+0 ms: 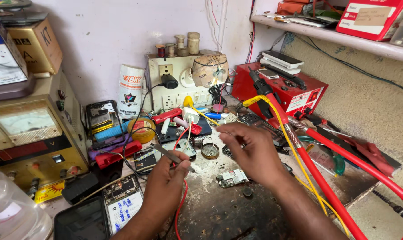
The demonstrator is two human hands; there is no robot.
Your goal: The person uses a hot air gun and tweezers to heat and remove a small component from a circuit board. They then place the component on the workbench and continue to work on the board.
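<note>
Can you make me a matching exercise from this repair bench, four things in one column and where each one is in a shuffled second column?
Things:
1. tweezers
2. small circuit board
3. red power supply box
4. round tin

Places:
A. at the back right of the bench, under the shelf
B. held in the left hand
C. on the worn bench top, just below the right hand
D. on the bench between the two hands, beyond them

Pairs: 1-B, 2-C, 3-A, 4-D
</note>
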